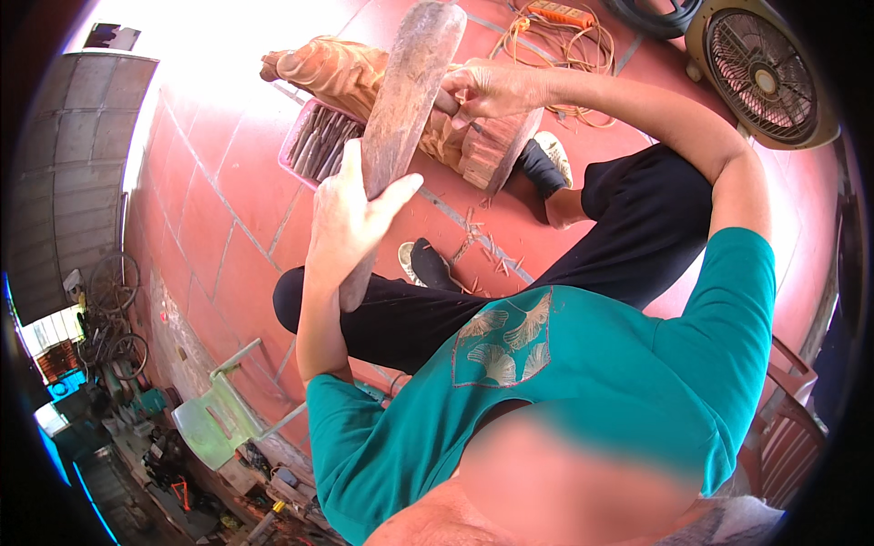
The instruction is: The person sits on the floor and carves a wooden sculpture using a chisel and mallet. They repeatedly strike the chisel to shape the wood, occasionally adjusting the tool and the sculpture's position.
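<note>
My left hand (pixel 350 214) is wrapped round a long flat wooden mallet (pixel 414 82), a worn paddle-like bat raised at a slant, its narrow end running down past my wrist. Behind the bat lies a carved wooden figure (pixel 332 71) with flowing folds, its rough flat base (pixel 496 159) toward my feet. Close over the figure, my right hand (pixel 496 89) has its fingers curled in a pinch. What it grips is mostly hidden behind the bat and fingers. A pink basket (pixel 289 150) packed with slim carving tools (pixel 330 141) stands left of the figure.
Wood chips (pixel 499 259) are scattered on the red tiles between my shoes. An orange power strip (pixel 560 13) with tangled cords and a box fan (pixel 765 80) are at the far right. A green chair (pixel 218 419) and clutter sit at the left; a reddish chair (pixel 787 437) is at the right.
</note>
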A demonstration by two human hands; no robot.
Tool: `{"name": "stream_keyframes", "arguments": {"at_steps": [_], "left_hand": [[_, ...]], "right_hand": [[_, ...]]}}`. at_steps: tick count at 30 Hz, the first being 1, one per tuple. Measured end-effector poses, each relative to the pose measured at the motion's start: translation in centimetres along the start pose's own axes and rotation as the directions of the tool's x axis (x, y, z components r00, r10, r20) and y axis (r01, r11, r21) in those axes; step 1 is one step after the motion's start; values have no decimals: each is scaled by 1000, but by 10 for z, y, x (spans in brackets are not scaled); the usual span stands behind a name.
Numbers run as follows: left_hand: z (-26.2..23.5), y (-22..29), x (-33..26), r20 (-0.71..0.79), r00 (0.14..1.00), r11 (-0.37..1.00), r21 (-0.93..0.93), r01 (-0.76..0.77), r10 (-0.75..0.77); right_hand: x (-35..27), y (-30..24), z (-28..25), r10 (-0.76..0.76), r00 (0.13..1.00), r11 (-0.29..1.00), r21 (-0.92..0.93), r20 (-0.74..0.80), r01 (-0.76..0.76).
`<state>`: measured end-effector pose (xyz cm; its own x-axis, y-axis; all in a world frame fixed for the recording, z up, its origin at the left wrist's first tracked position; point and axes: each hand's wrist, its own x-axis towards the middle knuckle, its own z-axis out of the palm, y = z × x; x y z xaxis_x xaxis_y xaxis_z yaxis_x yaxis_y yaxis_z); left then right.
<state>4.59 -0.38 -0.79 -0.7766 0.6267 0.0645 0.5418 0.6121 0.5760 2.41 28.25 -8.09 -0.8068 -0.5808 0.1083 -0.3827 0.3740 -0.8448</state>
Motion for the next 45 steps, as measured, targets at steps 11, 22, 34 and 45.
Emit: {"name": "stream_keyframes", "arguments": {"at_steps": [11,22,34,45], "left_hand": [[-7,25,-10,-233,967,861,-509,-27,-107],[-3,3,2,-19,995,927,-368,80,-93],[-4,-4,6,-71,996,923,-385,23,-54],[-6,-15,9,114,974,658,-721,217,-197]], "right_hand": [[-4,-7,1,-44,998,999,4,-46,45],[-8,13,-15,131,988,983,143,-85,-118],[-10,10,-24,240,959,935,303,-152,-186],[-22,-17,-51,162,976,546,837,-145,34]]}}
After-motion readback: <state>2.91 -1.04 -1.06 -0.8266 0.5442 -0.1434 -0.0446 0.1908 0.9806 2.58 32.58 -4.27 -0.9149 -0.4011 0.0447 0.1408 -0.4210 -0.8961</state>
